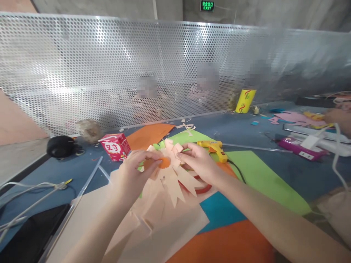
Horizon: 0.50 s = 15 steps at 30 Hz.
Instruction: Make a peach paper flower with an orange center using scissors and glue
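Note:
Between my hands is a pale peach paper rosette (174, 182) with an orange round centre (165, 163), looped strips around it and notched ribbon tails pointing toward me. My left hand (131, 173) is closed on its left side, the thumb reaching the orange centre. On the other side, my right hand (201, 162) pinches a curled strip near the upper right of the rosette. A red curved piece (204, 189) shows beneath the tails. Just behind my right hand lies a yellow glue gun (215, 147) with a black cord.
Peach, green (259, 179), blue (219, 210) and orange sheets (227, 244) cover the blue table. A red box (115, 147) stands left, a yellow roll (246, 101) at the back. A purple power strip (303, 149) lies right, near another person's hand. A perforated metal screen (109, 65) borders the table.

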Motion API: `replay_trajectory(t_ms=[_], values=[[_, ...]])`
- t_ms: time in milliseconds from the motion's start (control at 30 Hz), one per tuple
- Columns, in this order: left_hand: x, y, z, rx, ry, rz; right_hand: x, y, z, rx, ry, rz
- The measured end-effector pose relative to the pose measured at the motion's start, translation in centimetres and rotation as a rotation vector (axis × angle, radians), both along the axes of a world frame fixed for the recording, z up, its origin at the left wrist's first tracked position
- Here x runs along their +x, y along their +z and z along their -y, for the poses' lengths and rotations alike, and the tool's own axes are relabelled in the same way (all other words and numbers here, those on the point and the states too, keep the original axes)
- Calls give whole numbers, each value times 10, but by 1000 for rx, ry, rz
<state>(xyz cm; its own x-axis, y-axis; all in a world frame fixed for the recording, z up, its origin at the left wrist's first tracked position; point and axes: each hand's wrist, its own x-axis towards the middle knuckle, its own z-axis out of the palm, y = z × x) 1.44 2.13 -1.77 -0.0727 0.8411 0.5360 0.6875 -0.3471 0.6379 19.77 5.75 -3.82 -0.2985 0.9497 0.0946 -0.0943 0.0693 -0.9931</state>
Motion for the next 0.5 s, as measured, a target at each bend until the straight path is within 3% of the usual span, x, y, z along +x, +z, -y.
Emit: replay_trajectory(t_ms=[333,500], values=[[0,-9,-3,20,47,-66,-4,11,7,-150,87,-101],[6,-5,0,77,165,-43,-4,13,9,-101,100,-97]])
